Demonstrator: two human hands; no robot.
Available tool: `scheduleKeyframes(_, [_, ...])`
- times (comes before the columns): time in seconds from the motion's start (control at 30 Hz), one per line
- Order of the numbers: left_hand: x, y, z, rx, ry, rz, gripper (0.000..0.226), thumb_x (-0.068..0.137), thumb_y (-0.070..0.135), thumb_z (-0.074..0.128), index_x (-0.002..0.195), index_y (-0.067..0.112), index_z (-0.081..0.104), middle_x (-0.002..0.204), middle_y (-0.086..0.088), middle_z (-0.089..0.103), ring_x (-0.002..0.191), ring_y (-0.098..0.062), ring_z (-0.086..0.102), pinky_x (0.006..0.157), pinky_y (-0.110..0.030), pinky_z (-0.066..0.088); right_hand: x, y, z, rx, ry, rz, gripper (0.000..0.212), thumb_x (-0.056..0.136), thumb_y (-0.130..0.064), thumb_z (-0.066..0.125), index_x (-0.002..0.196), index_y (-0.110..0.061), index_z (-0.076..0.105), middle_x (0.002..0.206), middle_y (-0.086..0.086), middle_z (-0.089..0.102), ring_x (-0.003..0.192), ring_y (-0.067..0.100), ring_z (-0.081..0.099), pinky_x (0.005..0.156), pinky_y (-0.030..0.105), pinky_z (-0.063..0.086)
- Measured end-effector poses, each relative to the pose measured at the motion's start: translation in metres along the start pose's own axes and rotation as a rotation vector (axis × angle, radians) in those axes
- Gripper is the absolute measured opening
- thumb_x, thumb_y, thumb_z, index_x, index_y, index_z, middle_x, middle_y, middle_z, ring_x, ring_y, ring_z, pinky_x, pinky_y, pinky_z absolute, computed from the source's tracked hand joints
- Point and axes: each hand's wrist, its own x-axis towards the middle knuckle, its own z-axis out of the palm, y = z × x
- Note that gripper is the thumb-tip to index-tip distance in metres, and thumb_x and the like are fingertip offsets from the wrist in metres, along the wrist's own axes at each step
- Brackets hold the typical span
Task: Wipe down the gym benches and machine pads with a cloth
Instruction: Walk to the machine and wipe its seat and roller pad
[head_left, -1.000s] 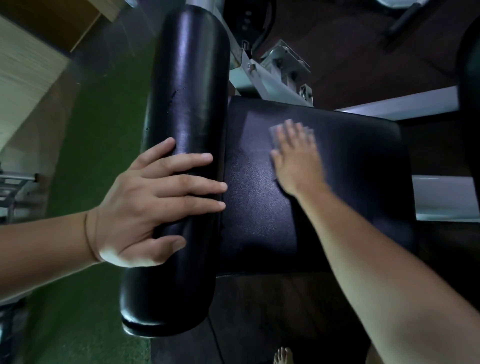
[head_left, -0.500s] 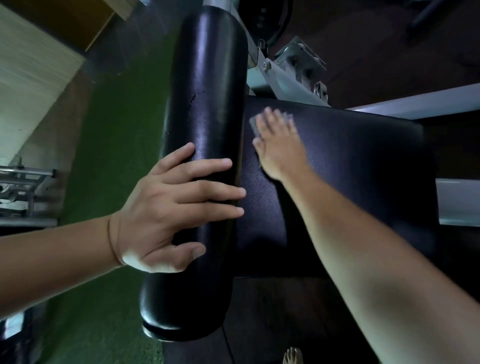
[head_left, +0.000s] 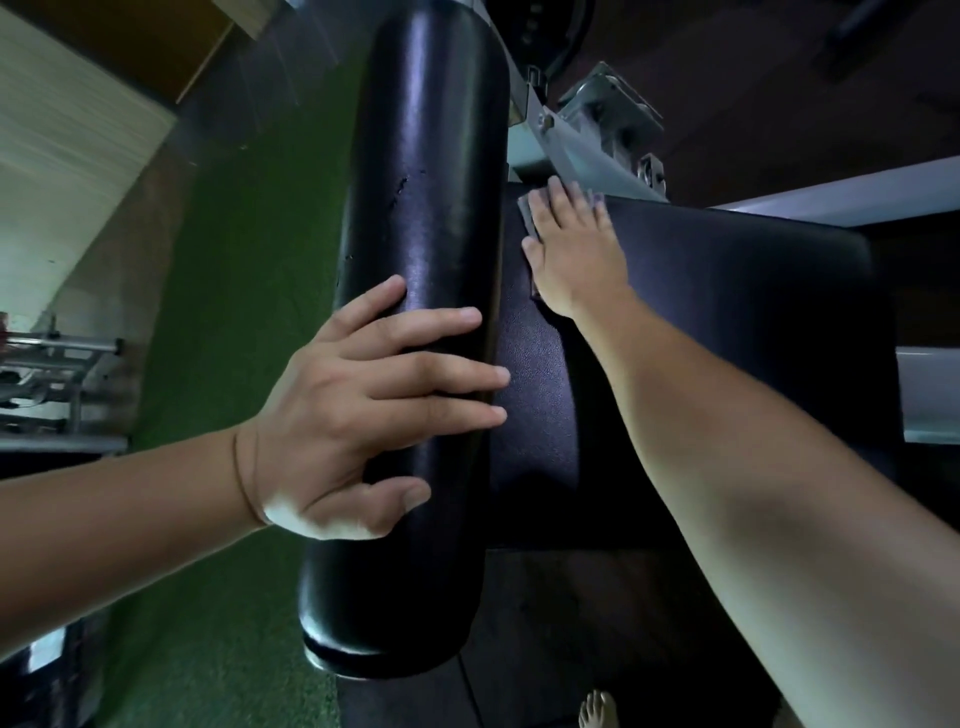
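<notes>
A black cylindrical roller pad (head_left: 426, 171) runs from the top centre down to the lower middle. My left hand (head_left: 363, 410) lies across it with fingers spread, gripping its side. To the right is a flat black seat pad (head_left: 727, 322). My right hand (head_left: 574, 249) presses flat on a grey cloth (head_left: 529, 215) at the pad's far left corner, next to the roller. Only the cloth's edges show around my fingers.
A pale metal frame and bracket (head_left: 597, 130) sit just beyond the seat pad. White frame bars (head_left: 841, 195) run to the right. Green turf (head_left: 234, 322) covers the floor on the left, with a metal rack (head_left: 47, 374) at the far left. A bare foot (head_left: 597, 709) shows below.
My right hand has slid the cloth leftward and farther along the seat pad, up to its far left corner. My left hand stays on the roller pad.
</notes>
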Motion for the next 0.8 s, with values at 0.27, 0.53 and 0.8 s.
scheduleKeyframes(0.27, [0.0, -0.001, -0.002, 0.007, -0.015, 0.012, 0.065, 0.102, 0.057, 0.027, 0.128, 0.02, 0.073, 0.141, 0.004, 0.065, 0.147, -0.03, 0.044, 0.122, -0.061, 0.016, -0.111, -0.043, 0.028, 0.055, 0.011, -0.117, 0.064, 0.105, -0.041, 0.024, 0.163, -0.015, 0.021, 0.171, 0.01, 0.017, 0.158, 0.03, 0.012, 0.128, 0.053, 0.009])
scheduleKeyframes(0.53, [-0.001, -0.001, -0.001, 0.009, 0.0, 0.008, 0.066, 0.102, 0.058, 0.027, 0.128, 0.02, 0.073, 0.14, 0.003, 0.065, 0.148, -0.029, 0.043, 0.123, -0.061, 0.015, -0.078, -0.035, 0.018, 0.062, 0.042, 0.056, 0.063, 0.107, -0.042, 0.023, 0.165, -0.018, 0.012, 0.173, 0.009, 0.006, 0.159, 0.028, 0.003, 0.128, 0.051, 0.003])
scheduleKeyframes(0.8, [-0.002, -0.001, 0.0, 0.045, 0.015, 0.028, 0.069, 0.103, 0.059, 0.024, 0.128, 0.019, 0.074, 0.139, 0.002, 0.066, 0.148, -0.029, 0.043, 0.122, -0.064, 0.018, -0.204, -0.06, 0.045, 0.088, -0.001, -0.158, 0.063, 0.106, -0.042, 0.025, 0.163, -0.014, 0.018, 0.171, 0.009, 0.017, 0.158, 0.032, 0.013, 0.127, 0.053, 0.013])
